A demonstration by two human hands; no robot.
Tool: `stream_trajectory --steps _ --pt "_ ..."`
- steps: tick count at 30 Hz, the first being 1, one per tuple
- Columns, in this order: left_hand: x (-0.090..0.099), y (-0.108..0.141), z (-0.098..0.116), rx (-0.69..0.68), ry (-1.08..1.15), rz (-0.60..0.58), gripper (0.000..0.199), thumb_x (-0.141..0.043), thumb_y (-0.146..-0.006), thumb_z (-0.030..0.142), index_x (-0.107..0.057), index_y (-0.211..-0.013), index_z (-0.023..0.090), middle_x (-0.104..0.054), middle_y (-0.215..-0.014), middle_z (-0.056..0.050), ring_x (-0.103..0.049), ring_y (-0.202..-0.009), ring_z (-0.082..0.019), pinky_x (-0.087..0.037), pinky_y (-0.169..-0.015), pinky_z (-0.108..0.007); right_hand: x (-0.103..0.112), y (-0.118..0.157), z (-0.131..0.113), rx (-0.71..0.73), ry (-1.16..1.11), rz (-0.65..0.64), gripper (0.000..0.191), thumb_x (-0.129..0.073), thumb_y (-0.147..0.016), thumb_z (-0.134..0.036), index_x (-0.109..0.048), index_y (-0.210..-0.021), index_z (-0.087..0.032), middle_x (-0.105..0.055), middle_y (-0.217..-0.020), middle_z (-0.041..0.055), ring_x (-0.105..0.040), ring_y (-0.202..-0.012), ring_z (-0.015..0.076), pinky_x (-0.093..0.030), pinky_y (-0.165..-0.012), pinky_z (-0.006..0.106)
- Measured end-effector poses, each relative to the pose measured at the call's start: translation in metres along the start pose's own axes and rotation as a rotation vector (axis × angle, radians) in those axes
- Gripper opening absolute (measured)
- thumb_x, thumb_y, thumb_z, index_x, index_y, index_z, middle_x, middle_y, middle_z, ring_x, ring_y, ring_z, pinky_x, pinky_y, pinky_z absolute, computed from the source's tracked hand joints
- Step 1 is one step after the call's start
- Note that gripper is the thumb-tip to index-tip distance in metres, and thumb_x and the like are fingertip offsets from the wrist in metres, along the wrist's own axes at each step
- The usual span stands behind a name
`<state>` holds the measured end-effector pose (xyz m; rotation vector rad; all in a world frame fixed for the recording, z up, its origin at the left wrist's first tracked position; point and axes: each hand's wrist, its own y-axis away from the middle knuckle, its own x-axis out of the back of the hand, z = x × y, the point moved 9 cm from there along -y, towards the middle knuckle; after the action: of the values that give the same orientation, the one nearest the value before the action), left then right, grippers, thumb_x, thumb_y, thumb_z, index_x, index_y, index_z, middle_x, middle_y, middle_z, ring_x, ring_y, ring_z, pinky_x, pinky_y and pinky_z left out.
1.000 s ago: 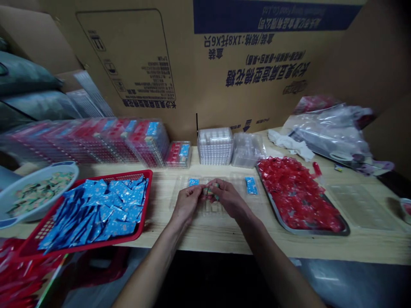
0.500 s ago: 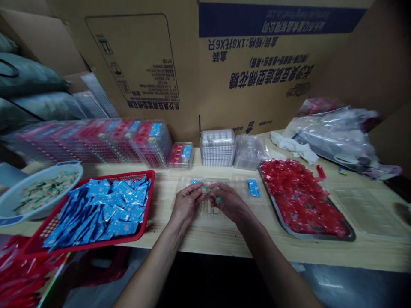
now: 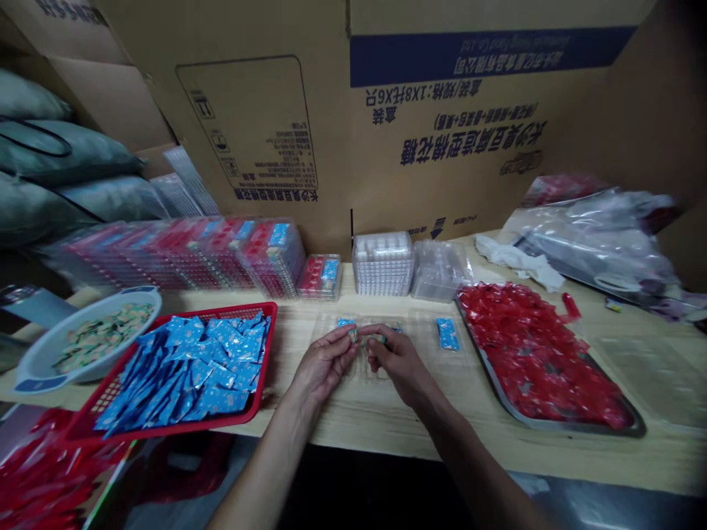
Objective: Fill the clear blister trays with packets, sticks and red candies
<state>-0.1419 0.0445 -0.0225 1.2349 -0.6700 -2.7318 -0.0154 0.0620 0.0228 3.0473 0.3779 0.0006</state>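
holding a small green piece (image 3: 353,336) by thumb and index finger, the left hand (image 3: 325,364) sits over the clear trays near the middle of the table's (image 3: 364,416) front edge. right hand (image 3: 407,369): fingers curled, apparently closed around a second green piece (image 3: 378,338), partly hidden.

change: one second ago the fingertips met over one cluster; now the pieces show separately, one per hand, and the right index finger stretches toward the left fingertips. contact between the tips: cannot tell. judged from this, the pieces are being handled singly; both are off the tray floor.

below the hands: middle tray (image 3: 375,374), its far part covered by the fingers, contents unreadable. a blue packet (image 3: 447,334) lies in the right-hand tray; another packet (image 3: 346,322) shows just past the left fingers.

toward the table's left edge: pale bowl (image 3: 43,385) of similar small pieces, then a red basket (image 3: 269,353) of blue packets, overhanging the front edge. right side: metal tray (image 3: 552,424) heaped with red packets (image 3: 530,346). back edge: filled trays (image 3: 270,258) and clear stacks (image 3: 383,265) before a carton (image 3: 254,140).

in the way: chiefly the hands themselves, blocking the middle tray.
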Motion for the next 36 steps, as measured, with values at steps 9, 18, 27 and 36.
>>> stream_trajectory --steps 9,18,27,36 --pt "-0.002 0.003 -0.006 0.1 0.083 -0.112 0.033 -0.069 -0.075 -0.002 -0.07 -0.106 0.009 -0.072 -0.088 -0.006 -0.069 -0.068 -0.009 -0.057 -0.065 -0.015 -0.005 0.002 -0.019 0.108 0.159 -0.029 0.031 -0.059 -0.079 -0.034 -0.074 -0.104 -0.023 -0.053 -0.058 -0.0028 -0.048 -0.052 0.0136 -0.038 -0.051 0.027" --pt "0.04 0.027 0.087 -0.351 -0.927 0.122 0.018 -0.074 -0.072 0.022 -0.072 -0.088 0.013 -0.066 -0.069 0.001 -0.058 -0.062 -0.01 -0.043 -0.059 -0.019 0.044 0.023 0.007 -0.137 -0.166 0.129 0.036 -0.073 -0.066 -0.037 -0.068 -0.095 -0.016 -0.051 -0.062 -0.0045 -0.046 -0.055 0.0109 -0.036 -0.051 0.026" --pt "-0.018 -0.001 0.034 -0.47 -1.79 -0.324 0.024 -0.055 -0.078 0.008 -0.073 -0.089 0.019 -0.073 -0.082 -0.003 -0.065 -0.077 -0.018 -0.044 -0.072 -0.025 0.05 0.03 0.004 -0.107 -0.112 0.112 0.032 -0.07 -0.07 -0.037 -0.068 -0.095 -0.015 -0.053 -0.064 -0.0036 -0.046 -0.055 0.0104 -0.036 -0.052 0.026" --pt "-0.018 -0.002 0.014 -0.572 -1.897 -0.471 0.025 -0.052 -0.075 0.0 -0.068 -0.082 0.017 -0.064 -0.083 -0.003 -0.059 -0.076 -0.016 -0.042 -0.069 -0.025 0.052 0.034 0.011 -0.128 -0.112 0.113 0.034 -0.069 -0.069 -0.041 -0.067 -0.092 -0.016 -0.053 -0.063 -0.003 -0.046 -0.054 0.011 -0.036 -0.051 0.026"
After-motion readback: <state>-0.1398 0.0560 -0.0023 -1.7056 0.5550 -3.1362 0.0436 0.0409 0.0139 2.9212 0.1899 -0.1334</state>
